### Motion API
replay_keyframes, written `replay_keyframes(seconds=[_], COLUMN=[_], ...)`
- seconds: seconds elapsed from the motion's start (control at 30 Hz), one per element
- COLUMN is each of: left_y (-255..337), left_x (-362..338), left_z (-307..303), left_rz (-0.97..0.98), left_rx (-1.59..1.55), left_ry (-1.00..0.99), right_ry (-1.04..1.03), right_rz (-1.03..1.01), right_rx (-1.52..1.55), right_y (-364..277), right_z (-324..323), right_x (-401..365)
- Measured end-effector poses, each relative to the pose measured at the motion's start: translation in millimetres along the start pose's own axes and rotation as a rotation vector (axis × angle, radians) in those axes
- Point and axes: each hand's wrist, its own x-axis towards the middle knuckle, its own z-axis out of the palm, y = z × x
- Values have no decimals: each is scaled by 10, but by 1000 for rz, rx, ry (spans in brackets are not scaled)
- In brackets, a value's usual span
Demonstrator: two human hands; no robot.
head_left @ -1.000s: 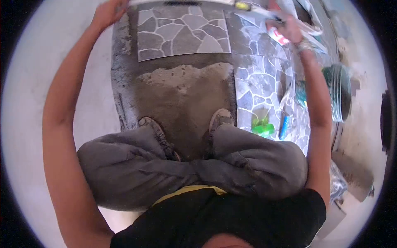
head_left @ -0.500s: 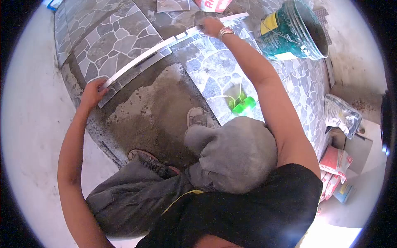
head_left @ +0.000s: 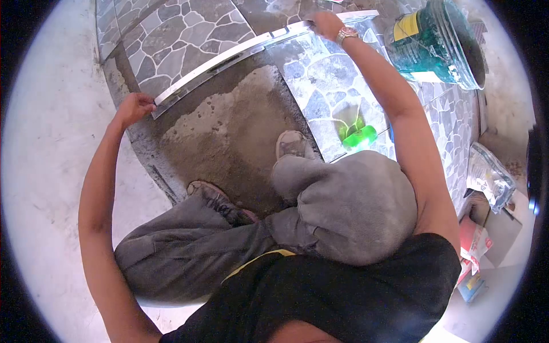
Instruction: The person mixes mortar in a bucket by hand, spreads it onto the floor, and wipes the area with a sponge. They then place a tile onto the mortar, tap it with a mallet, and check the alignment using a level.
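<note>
A long, silvery spirit level (head_left: 229,56) lies across the stone-patterned floor tiles, along the near edge of the left tile (head_left: 189,34). My left hand (head_left: 136,108) pinches its left end, thumb and fingers closed. Toward the other end, my right hand (head_left: 329,26) is closed over the level, with a watch (head_left: 347,34) on the wrist. Below the level is a bed of grey-brown mortar (head_left: 229,126), rough and partly lighter on top. The right-hand tile (head_left: 320,74) borders this bed, brightly lit.
A green object (head_left: 360,136), see-through in part, rests on the right tile near my knee. A dirty green bucket (head_left: 429,46) lies tilted at the upper right. Farther right are a plastic bag (head_left: 489,176) and a red-and-white sack (head_left: 473,243). My shoes (head_left: 291,144) are on the mortar area.
The level has come nearer to me, so less of the left tile shows below it. Both hands keep their hold. The view has shifted, moving the scene rightward.
</note>
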Motion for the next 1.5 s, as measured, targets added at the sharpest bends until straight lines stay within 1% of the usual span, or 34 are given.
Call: replay_keyframes(seconds=[0.03, 0.1, 0.13, 0.23, 0.33, 0.43, 0.53, 0.63, 0.73, 0.83, 0.93, 1.03, 1.13, 1.23, 1.33, 1.43, 1.5], left_y=[-46, -133, -99, 19, 162, -24, -26, -27, 32, -66, -13, 36, 22, 18, 115, 126, 200], left_x=[18, 45, 48, 1, -28, 24, 35, 38, 40, 85, 57, 54, 76, 117, 115, 133, 126], left_z=[-10, 16, 3, -13, -57, 22, 6, 1, -49, -21, -29, -14, -18, -13, -31, -39, -67], left_rz=[6, -20, -31, -34, -67, -24, -19, -81, -104, -94, -69, -154, -136, -113, -149, -124, -167], left_rx=[-14, 30, 52, 4, 63, -93, -50, -71, -67, -130, -149, -189, -117, -115, -64, -52, -46], left_ry=[-13, -4, 1, -15, -33, 7, -9, -35, -80, -61, -46, -37, -49, -63, -74, -71, -90], right_ry=[1, -1, -3, 64, 33, -69, 152, 190, 204, 154, 236, 250, 336, 250, 179, 268, 272], right_rz=[5, 16, 23, -1, 54, 89, -63, -88, -34, 0, -54, -60, -38, -1, 14, 13, 27], right_rx=[28, -30, -60, -26, -43, -18, -111, -107, -103, -126, -119, -116, -88, -66, -79, -68, -67], right_y=[-42, -111, -115, -38, -37, -61, 135, 201, 202, 184, 154, 106, 47, 44, 51, 31, 15], right_z=[-23, -76, -86, 70, 124, 79, 370, 494, 566, 581, 510, 461, 436, 431, 443, 439, 436], right_x=[0, -19, -32, -15, -8, 23, 104, 145, 152, 169, 109, 71, -2, 19, 43, 15, 14])
